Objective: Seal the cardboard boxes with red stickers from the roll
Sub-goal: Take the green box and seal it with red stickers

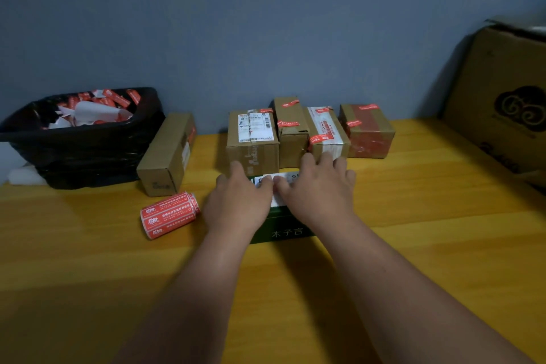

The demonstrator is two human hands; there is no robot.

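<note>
Green box [280, 230] flat on the wooden surface [413, 230], centre front, white label on its lid. Left hand [239, 204] and right hand [317, 192] both palm-down on that lid, fingers spread and pressing, gripping nothing; whether a red sticker lies under the fingertips cannot be told. Just left of the box, the sticker roll [170, 214] on its side, within easy reach. Behind, a row of four sealed boxes [310, 130] already carrying red stickers, and a long brown box [167, 154] beside the black bin [85, 139] full of peeled backing. Large open carton [502, 97] far right. Likely step: closing or smoothing the lid. Best done with firm, even pressure across the seam, flaps held flush, then a sticker peeled cleanly and laid straddling the edge, rubbed outward without wrinkles.
</note>
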